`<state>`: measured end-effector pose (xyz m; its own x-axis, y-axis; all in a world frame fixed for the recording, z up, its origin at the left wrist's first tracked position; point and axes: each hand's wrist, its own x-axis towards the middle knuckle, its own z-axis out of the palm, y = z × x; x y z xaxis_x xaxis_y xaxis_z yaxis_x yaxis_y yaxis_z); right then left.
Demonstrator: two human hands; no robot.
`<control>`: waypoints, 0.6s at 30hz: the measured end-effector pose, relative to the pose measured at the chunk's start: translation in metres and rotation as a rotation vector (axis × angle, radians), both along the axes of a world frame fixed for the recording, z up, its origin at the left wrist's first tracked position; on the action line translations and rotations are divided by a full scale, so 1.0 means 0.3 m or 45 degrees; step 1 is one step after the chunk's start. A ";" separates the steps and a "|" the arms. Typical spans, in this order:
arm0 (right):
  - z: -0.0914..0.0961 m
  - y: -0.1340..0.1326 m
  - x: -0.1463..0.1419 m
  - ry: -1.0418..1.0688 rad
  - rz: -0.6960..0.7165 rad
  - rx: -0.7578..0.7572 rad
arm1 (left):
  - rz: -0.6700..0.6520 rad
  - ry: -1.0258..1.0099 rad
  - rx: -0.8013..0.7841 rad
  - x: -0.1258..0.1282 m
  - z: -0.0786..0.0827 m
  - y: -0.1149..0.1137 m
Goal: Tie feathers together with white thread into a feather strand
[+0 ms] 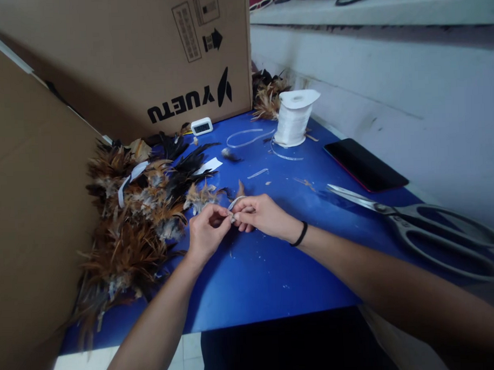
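Observation:
My left hand [206,229] and my right hand [264,217] meet over the middle of the blue table, thumbs and fingertips pinched together. Between them is a small pale end, mostly covered by the fingers. A brown feather [241,188] sticks up just beyond my right hand, which seems to grip its base. A short white ribbon [235,202] curves out from between the fingertips. Close behind my left hand lies a tuft of tan feathers [201,196]. What exactly the left fingertips pinch is too small to make out.
Feather bunches [131,243] pile up at the left against a cardboard box [117,60]. Large scissors [414,222] and a black phone [365,163] lie at the right. A ribbon spool [294,118] and small digital clock [201,125] stand behind on the blue table [270,286].

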<state>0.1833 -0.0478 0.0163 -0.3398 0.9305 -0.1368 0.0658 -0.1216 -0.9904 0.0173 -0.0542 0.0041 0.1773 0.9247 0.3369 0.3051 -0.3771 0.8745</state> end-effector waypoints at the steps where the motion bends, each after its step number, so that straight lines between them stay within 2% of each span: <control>1: -0.003 0.001 0.001 -0.005 -0.002 0.007 | 0.005 -0.007 0.016 0.001 -0.003 0.000; 8: -0.020 -0.003 -0.001 -0.088 -0.035 0.168 | 0.040 -0.094 0.104 0.008 -0.018 0.004; 14: -0.008 -0.023 -0.014 -0.299 -0.210 0.559 | 0.121 -0.129 0.146 0.017 -0.014 -0.001; 18: 0.007 -0.036 -0.025 -0.462 -0.322 0.721 | 0.173 -0.131 0.180 0.021 -0.017 -0.005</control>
